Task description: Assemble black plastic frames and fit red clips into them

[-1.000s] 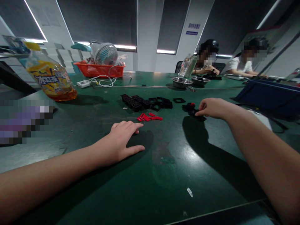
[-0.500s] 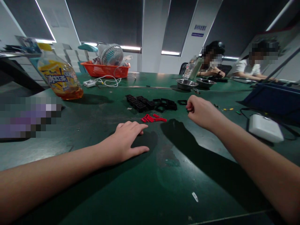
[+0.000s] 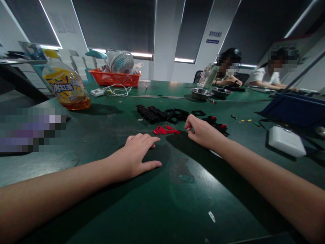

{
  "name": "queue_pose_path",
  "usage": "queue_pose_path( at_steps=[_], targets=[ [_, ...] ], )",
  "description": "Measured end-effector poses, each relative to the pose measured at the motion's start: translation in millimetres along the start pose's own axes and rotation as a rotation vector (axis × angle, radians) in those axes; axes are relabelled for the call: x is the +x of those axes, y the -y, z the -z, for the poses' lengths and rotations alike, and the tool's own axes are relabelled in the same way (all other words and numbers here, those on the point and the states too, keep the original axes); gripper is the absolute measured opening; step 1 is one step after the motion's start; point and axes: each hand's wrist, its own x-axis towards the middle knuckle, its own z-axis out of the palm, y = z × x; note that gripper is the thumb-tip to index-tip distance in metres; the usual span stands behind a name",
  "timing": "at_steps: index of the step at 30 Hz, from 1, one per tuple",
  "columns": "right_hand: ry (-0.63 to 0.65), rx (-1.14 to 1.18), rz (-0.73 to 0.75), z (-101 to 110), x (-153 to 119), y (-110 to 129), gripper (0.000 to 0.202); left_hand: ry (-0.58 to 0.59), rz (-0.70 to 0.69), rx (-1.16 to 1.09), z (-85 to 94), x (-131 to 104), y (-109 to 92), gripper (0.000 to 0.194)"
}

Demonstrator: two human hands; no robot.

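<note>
Rests the left hand palm down on a dark green tabletop, with fingers loosely spread, thumb well apart and nothing gripped. Keeps the right hand loosely curled just beside a small pile of thin red plastic pieces; cannot tell how tightly closed or if holding anything. Shows, just beyond that pile, black square plastic blocks in a cluster with thin black square frames, and, behind the right wrist, black pieces with red parts. Bears a dull worn patch and a small white sliver on the near surface, under patches of glare. Holds, at left, a clear bottle with yellow cap and amber liquid; farther back, an orange-red plastic basket with a round white fan in it, near a looped white cable. Carries two shiny metal bowls near the far side, and, at right, a white rounded box near a dark blue bin. Opens behind onto dark window blinds between pale pillars, with two seated people at far right.
</note>
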Motion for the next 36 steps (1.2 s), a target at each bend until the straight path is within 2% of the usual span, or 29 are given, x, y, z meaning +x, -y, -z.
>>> queue_pose_path(
  at_steps=[8,13,20,28,36],
  targets=[
    [-0.078,0.06,0.063,-8,0,-10,0.029,0.009,0.009,0.003,1.7,0,-2,0.057],
    [-0.113,0.004,0.125,-11,5,-13,0.019,0.012,0.015,0.002,2.0,1,-3,0.057],
    [-0.068,-0.102,0.202,-3,28,-4,0.024,0.012,0.014,0.004,3.3,-1,-5,0.055],
    [-0.01,-0.176,0.305,-13,71,16,0.055,0.021,0.019,0.0,5.4,-1,-5,0.055],
    [0.064,-0.244,0.345,-21,86,23,0.049,0.021,0.015,0.008,4.6,-1,-5,0.055]
  ],
)
